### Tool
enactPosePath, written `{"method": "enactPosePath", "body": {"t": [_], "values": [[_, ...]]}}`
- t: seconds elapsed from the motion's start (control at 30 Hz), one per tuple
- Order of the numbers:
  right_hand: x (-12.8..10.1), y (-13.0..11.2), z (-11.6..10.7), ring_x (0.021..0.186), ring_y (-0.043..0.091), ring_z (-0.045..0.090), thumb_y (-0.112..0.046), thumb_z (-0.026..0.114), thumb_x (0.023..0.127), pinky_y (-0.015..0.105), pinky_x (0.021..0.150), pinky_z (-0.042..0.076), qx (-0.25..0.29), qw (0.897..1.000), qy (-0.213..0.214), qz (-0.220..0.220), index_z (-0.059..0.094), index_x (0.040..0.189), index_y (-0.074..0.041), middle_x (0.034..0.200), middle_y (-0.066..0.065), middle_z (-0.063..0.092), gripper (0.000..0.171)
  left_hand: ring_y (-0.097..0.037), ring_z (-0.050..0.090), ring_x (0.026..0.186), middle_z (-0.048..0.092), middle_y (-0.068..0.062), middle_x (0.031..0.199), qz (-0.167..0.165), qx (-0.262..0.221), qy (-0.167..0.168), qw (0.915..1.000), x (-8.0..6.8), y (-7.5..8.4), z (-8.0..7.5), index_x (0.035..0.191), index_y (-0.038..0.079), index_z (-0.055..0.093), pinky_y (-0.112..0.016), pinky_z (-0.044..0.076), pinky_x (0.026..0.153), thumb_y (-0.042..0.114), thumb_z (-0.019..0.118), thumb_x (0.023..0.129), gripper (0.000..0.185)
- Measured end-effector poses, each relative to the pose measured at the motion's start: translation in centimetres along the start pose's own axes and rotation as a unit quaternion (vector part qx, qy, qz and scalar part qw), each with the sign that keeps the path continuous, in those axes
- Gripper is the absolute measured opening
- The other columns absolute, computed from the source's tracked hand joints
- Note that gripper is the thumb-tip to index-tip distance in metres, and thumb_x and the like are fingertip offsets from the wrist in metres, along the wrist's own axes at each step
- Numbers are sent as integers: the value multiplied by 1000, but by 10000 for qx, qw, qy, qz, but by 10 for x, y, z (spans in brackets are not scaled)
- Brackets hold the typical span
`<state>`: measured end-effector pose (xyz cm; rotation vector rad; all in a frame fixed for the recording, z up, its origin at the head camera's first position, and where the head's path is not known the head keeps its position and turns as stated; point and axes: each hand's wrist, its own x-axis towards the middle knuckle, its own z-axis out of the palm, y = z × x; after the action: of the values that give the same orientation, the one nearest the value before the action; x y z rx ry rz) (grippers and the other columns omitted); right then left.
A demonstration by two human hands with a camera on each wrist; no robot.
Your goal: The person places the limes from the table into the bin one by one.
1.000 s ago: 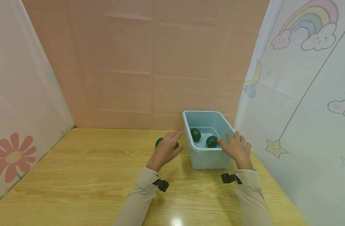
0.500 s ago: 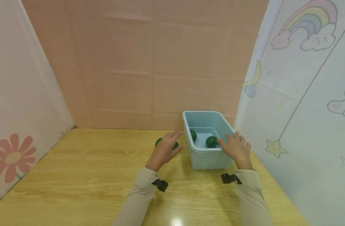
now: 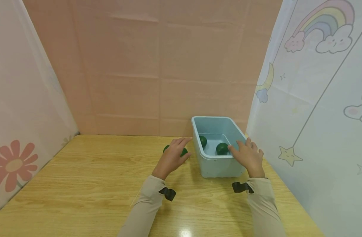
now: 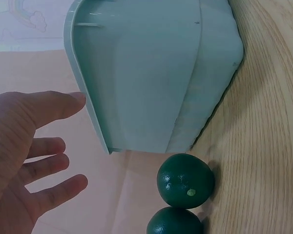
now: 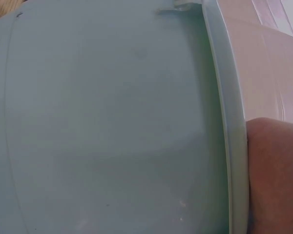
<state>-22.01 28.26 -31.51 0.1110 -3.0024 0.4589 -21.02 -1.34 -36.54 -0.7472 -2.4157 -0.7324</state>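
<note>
My left hand (image 3: 171, 158) hangs just left of a pale blue plastic bin (image 3: 221, 168), its fingers loosely extended and holding nothing. Below it on the table, partly covered in the head view, lie two dark green limes (image 4: 185, 181), side by side near the bin's wall. Inside the bin are two more: one lime (image 3: 203, 141) by the left wall, partly hidden by the rim, and another lime (image 3: 222, 149) near the front. Over the bin's front right corner my right hand (image 3: 248, 158) spreads its fingers, with the thumb overlapping the nearer lime. The right wrist view shows that hand (image 5: 276, 175) right at the rim.
The wood-grain table (image 3: 89, 177) extends left and toward me. A pink sheet (image 3: 124, 82) rises behind it, a flowered sheet (image 3: 18, 98) stands at left, and a white sheet with rainbow and star drawings (image 3: 317, 115) stands close to the bin's right.
The lime by the bin's left wall has rolled left, partly behind the rim, then slightly back. My left hand has drifted slightly left; my right hand has stayed put.
</note>
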Motion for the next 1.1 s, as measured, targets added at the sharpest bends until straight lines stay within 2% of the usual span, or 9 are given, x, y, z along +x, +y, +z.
{"method": "enactPosePath", "body": {"t": [0.3,0.6,1.1], "values": [[1,1,0,139,61,10,-55,38,103,79,102,12,-31,10000,-14,-3,35,152,2,155,43,5,75,-30,49,131,55,-9,141,-19,42,-47,10000,1,-3,0,146,12,50,-44,50,99,20,74,92,60],[1,0,1,140,60,10,-57,37,102,78,103,11,-37,10000,-15,17,35,152,1,155,42,6,77,-31,48,132,55,-11,140,-246,122,-155,9995,-1,-6,2,146,10,50,-44,48,102,24,75,92,61],[1,0,1,140,60,12,-57,38,102,78,102,13,-42,10000,48,-11,35,151,2,155,41,7,76,-32,47,130,55,-12,139,-550,-97,-384,9977,-4,-14,6,146,9,49,-47,46,103,16,75,91,61]]}}
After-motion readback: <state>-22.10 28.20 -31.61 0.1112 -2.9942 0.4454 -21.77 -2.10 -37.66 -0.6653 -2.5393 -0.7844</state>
